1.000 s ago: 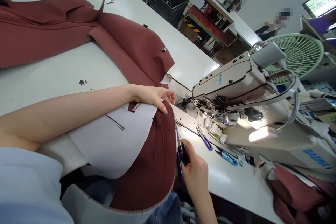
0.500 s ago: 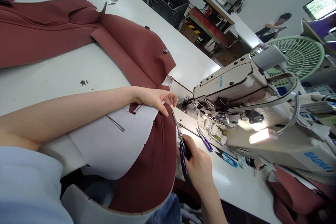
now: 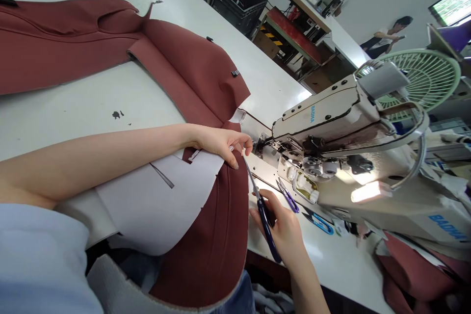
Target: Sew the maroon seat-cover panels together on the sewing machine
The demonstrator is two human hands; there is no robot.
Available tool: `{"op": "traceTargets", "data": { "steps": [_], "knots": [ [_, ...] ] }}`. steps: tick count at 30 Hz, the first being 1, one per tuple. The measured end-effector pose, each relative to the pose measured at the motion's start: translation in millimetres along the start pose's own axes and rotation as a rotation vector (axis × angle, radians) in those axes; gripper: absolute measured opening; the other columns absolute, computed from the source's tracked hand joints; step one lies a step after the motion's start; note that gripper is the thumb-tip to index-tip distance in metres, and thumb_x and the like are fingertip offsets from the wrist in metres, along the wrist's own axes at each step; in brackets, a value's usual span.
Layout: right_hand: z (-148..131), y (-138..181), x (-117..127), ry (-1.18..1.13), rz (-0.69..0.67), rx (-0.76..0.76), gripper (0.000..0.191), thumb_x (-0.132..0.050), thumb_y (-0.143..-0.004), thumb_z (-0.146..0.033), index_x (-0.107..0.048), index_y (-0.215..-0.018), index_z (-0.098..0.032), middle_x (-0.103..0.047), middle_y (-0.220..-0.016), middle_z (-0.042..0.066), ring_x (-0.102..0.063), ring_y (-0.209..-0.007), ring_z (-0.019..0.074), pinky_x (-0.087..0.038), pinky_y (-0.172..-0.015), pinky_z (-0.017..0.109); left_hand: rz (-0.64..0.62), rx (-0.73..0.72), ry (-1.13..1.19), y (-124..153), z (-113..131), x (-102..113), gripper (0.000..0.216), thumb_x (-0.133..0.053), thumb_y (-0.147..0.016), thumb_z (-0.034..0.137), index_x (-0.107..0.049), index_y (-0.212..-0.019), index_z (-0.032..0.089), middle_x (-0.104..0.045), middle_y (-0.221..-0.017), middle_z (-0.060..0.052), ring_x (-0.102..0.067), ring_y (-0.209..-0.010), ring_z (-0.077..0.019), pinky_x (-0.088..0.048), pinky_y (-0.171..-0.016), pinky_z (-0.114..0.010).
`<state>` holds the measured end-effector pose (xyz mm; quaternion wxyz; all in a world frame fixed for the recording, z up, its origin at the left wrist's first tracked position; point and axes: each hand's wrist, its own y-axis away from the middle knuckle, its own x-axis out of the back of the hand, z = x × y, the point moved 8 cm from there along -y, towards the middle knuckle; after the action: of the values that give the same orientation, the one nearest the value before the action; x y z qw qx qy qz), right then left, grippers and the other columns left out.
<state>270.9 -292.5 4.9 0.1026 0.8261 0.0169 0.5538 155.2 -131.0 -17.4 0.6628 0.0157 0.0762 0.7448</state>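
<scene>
Maroon panel (image 3: pixel 226 221) drapes over the bench's (image 3: pixel 147 93) near edge, white sheet (image 3: pixel 169 206) on top. Risk: scissors (image 3: pixel 262 206) point close to the left hand (image 3: pixel 226 146); a slip or shifting panel could nick a finger or the edge. Left grip pinches the panel's far end, thumb uppermost. Right hand (image 3: pixel 281 225): grip closed round the scissors' handles.

Sewing workshop, industrial sewing machine (image 3: pixel 324 115), white worktable (image 3: pixel 81 113), stitched maroon panel (image 3: pixel 221 230)
</scene>
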Motion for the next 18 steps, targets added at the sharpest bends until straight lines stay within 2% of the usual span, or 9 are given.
{"op": "traceTargets", "data": {
  "steps": [6,18],
  "knots": [
    [1.5,2.9,-2.5,-0.045,-0.081,-0.013,0.029,-0.048,-0.095,-0.047,-0.047,-0.115,-0.026,-0.054,-0.064,-0.009,-0.051,-0.055,0.0119,-0.037,-0.056,0.02,-0.014,-0.007,-0.009,0.4,2.4,-1.1,0.036,-0.072,-0.073,0.022,-0.047,-0.099,0.023,-0.058,-0.088,0.002,-0.052,-0.066,-0.0102,-0.04,-0.057,-0.021],
    [-9.8,-3.6,7.3,0.134,-0.022,0.038,0.026,-0.047,-0.095,-0.047,-0.05,-0.111,-0.026,-0.055,-0.062,-0.007,-0.053,-0.052,0.0138,-0.035,-0.052,0.022,-0.004,-0.005,-0.035,1.1,3.3,-1.0,0.035,-0.071,-0.073,0.02,-0.047,-0.098,0.022,-0.057,-0.089,0.002,-0.048,-0.065,-0.0087,-0.04,-0.058,-0.02]
  ]
}}
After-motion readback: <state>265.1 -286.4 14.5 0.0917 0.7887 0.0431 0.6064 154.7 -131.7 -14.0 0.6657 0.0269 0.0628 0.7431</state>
